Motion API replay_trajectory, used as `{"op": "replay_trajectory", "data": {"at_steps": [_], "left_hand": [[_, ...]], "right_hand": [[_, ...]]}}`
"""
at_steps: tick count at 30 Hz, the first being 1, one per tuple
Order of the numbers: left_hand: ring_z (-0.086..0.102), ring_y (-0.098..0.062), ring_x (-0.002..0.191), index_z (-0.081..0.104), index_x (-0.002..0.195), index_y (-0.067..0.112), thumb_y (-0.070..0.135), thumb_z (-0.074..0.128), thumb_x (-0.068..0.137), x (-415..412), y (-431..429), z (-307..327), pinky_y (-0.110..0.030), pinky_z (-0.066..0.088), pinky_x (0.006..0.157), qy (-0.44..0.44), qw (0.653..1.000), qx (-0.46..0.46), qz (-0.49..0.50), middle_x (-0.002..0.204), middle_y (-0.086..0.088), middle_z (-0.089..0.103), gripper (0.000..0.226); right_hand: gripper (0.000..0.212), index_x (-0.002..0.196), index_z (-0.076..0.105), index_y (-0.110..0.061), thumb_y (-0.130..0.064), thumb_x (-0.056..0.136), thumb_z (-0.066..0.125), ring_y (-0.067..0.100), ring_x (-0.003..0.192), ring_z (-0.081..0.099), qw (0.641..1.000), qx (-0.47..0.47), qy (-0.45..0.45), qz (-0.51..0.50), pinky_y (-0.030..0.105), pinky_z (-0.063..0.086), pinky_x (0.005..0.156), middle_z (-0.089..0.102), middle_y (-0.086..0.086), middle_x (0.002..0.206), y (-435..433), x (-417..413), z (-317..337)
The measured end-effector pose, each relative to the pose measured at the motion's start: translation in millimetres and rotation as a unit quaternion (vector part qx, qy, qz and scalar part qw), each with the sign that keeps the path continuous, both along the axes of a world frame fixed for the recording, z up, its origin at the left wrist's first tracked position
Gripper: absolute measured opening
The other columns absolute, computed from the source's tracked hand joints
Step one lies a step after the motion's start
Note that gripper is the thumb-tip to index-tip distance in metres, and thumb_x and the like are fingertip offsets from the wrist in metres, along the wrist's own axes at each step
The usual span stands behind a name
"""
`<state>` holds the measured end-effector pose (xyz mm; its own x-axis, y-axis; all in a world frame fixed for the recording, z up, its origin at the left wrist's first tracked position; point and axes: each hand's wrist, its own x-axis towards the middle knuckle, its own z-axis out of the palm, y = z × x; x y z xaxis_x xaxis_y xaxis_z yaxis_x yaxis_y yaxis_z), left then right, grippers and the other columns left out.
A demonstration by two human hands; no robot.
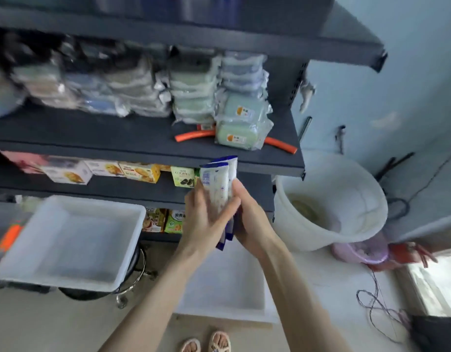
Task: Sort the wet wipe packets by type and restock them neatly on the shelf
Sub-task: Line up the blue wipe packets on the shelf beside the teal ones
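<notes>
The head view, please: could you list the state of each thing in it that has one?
Blue-and-white packets: upright, held between both hands.
Left hand: gripping packets.
Right hand: gripping packets.
White tray: empty.
Green packets: stacked on shelf.
White bucket: open.

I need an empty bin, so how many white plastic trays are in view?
2. One white tray rests on a stool at left, below the shelves; the other white tray sits on the floor beneath the forearms, partly hidden.

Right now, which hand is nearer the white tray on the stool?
Left. The left hand grips the blue-and-white packets just right of the white tray; the right hand holds them from the far side.
</notes>
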<state>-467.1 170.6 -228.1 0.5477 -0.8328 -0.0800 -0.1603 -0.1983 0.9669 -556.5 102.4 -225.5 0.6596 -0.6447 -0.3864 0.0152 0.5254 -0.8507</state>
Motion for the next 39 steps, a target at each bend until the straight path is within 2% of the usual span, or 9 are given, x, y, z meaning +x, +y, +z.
{"op": "replay_trajectory", "data": {"at_steps": [2,5,8,11,16,22,29,33,39], "left_hand": [[0.052,-0.002,0.108,0.049,0.126,0.031,0.068,0.068,0.063,8,1,42,-0.012,0.047,0.084,-0.011,0.999,-0.028,-0.032,0.117,-0.001,0.044,0.075],[0.06,-0.006,0.107,0.061,0.115,0.031,0.052,0.071,0.075,21,4,99,-0.023,0.048,0.091,0.037,0.99,-0.084,-0.111,0.116,-0.001,0.062,0.047],[0.069,-0.014,0.086,0.071,0.099,0.018,0.031,0.059,0.08,31,5,142,-0.025,0.056,0.074,0.136,0.971,-0.13,-0.147,0.096,-0.004,0.073,0.025],[0.071,-0.017,0.071,0.075,0.079,0.015,0.022,0.055,0.089,45,-1,174,-0.027,0.058,0.06,0.193,0.964,-0.141,-0.113,0.083,-0.009,0.074,0.024],[0.069,-0.012,0.074,0.067,0.093,0.012,0.022,0.048,0.097,90,-41,202,-0.027,0.056,0.068,0.116,0.975,-0.177,-0.07,0.084,-0.001,0.074,0.021],[0.069,-0.012,0.073,0.065,0.097,0.01,0.011,0.057,0.093,170,-110,232,-0.026,0.054,0.066,0.042,0.985,-0.162,-0.031,0.086,-0.002,0.072,0.009],[0.069,-0.017,0.084,0.054,0.1,0.014,-0.007,0.066,0.081,255,-190,260,-0.034,0.055,0.075,0.03,0.981,-0.181,-0.07,0.096,-0.007,0.071,0.03],[0.067,-0.017,0.09,0.046,0.109,0.024,-0.015,0.065,0.077,281,-231,261,-0.035,0.058,0.067,0.04,0.978,-0.19,-0.082,0.098,-0.003,0.067,0.054],[0.066,-0.015,0.081,0.058,0.101,0.016,0.012,0.059,0.09,299,-276,249,-0.029,0.052,0.067,0.088,0.98,-0.177,-0.039,0.091,-0.003,0.07,0.012]], "right_hand": [[0.055,0.13,0.056,-0.014,-0.052,0.09,0.053,0.028,0.112,0.06,0.998,-0.051,-0.02,0.022,0.046,0.041,0.102,0.065,0.012,0.12,-6,2,41],[0.058,0.123,0.059,-0.005,-0.047,0.083,0.061,0.027,0.101,0.063,0.991,-0.116,-0.045,0.046,0.04,0.046,0.093,0.066,0.015,0.112,-19,2,92],[0.045,0.11,0.063,-0.002,-0.038,0.083,0.063,0.023,0.08,0.067,0.984,-0.156,-0.075,0.052,0.032,0.055,0.072,0.069,0.013,0.092,-29,4,129],[0.029,0.098,0.066,-0.009,-0.029,0.078,0.073,0.02,0.074,0.071,0.979,-0.177,-0.099,0.029,0.033,0.059,0.067,0.073,0.009,0.088,-39,12,158],[0.021,0.107,0.059,-0.006,-0.019,0.09,0.059,0.02,0.077,0.071,0.972,-0.187,-0.137,-0.038,0.031,0.057,0.064,0.073,0.01,0.094,-71,39,193],[0.022,0.113,0.056,0.0,-0.004,0.093,0.051,0.025,0.079,0.07,0.966,-0.192,-0.118,-0.123,0.042,0.057,0.073,0.071,0.013,0.096,-133,93,226],[0.017,0.104,0.061,-0.006,0.001,0.088,0.06,0.022,0.078,0.07,0.93,-0.302,-0.075,-0.197,0.038,0.058,0.072,0.072,0.011,0.099,-204,151,255],[0.018,0.105,0.06,-0.008,-0.003,0.087,0.064,0.02,0.077,0.071,0.907,-0.36,-0.019,-0.217,0.036,0.057,0.07,0.074,0.005,0.096,-236,169,262],[0.022,0.107,0.064,-0.009,-0.003,0.085,0.067,0.016,0.074,0.071,0.877,-0.435,0.067,-0.194,0.033,0.059,0.069,0.073,0.002,0.088,-270,186,269]]}}
